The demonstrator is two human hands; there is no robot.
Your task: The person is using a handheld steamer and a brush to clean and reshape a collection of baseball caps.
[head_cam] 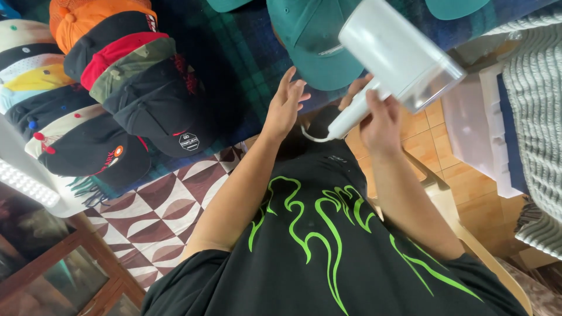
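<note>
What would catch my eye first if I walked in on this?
Probably the big white handheld steamer near the top centre, held by its handle in the right hand. The open left hand reaches toward a teal cap beside it. On the left, a stack of overlapping caps runs in many colours.

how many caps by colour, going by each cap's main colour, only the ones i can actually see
Teal caps: 3
Black caps: 5
Orange cap: 1
Red cap: 1
Camouflage cap: 1
Yellow cap: 1
White or cream caps: 3
Total: 15, though the overlapping stack hides some.
</note>
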